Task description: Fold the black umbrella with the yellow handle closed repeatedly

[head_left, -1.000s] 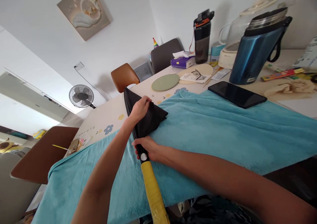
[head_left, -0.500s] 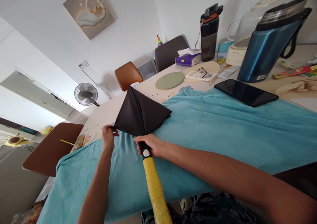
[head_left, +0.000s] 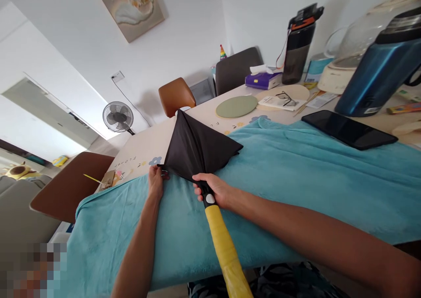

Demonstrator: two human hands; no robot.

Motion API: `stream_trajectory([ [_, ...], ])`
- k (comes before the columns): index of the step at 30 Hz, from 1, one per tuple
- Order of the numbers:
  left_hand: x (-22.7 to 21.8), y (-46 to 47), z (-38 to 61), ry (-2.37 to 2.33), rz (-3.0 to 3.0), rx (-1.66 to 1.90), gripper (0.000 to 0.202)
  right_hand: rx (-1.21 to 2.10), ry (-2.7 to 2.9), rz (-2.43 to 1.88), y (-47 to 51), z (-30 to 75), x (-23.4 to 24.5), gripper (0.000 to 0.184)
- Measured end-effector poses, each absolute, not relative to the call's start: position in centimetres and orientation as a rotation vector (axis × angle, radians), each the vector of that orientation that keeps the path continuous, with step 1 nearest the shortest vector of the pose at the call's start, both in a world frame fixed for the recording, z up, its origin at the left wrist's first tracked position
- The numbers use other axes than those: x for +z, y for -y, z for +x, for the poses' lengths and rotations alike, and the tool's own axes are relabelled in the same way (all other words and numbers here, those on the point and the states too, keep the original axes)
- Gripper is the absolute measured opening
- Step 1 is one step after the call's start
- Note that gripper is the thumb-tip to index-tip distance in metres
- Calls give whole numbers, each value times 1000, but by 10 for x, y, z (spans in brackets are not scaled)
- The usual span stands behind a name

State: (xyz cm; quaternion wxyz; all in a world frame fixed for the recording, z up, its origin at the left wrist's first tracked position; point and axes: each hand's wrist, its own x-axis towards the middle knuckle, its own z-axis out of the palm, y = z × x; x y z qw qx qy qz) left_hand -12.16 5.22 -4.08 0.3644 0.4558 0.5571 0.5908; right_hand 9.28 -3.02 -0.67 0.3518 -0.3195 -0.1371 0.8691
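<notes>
A black umbrella [head_left: 200,144] lies over a teal blanket on the table, its canopy folded down but loose and fanned out to both sides. Its handle [head_left: 223,245], wrapped in yellow, points toward my body, with a white button just above the wrap. My right hand [head_left: 213,189] is closed round the black shaft between canopy and button. At the canopy's left corner my left hand [head_left: 157,180] pinches the fabric edge and pulls it outward. The umbrella's far tip is not visible.
The teal blanket [head_left: 296,179] covers the near table. To the right lie a black phone [head_left: 348,129], a blue thermos [head_left: 378,74] and a dark bottle [head_left: 300,48]. Beyond are a green placemat [head_left: 237,106], glasses [head_left: 285,98] and a tissue pack [head_left: 263,78]. A brown chair [head_left: 72,186] stands left.
The whole scene has shifted slightly right in view as the head turned. Both hands keep their holds on the umbrella, whose canopy looks much the same.
</notes>
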Motion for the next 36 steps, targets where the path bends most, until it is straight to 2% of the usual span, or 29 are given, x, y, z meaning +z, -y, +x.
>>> stream_trajectory([
  [6, -41, -53, -123, -1418, 1202, 1536, 21, 2194, 396, -890, 28, 91, -10, 13],
  [13, -41, -54, -126, -1470, 1273, 1528, 21, 2208, 362, -994, 34, 94, 10, 15],
  [21, -45, -53, -128, -1626, 1700, 1215, 3, 2231, 340, -888, 31, 99, 14, 13],
  [26, -42, -50, -129, -1609, 1828, 1229, 12, 2216, 361, -841, 32, 99, 13, 10],
  [31, -13, -39, -110, -1743, 1815, 1608, 25, 2177, 392, -803, 30, 97, 5, 9],
  [33, -1, -35, -88, -1674, 1913, 1573, 24, 2179, 391, -780, 29, 96, 3, 8],
  [36, 6, -35, -48, -1486, 2069, 1333, 25, 2192, 392, -770, 29, 98, 6, 8],
])
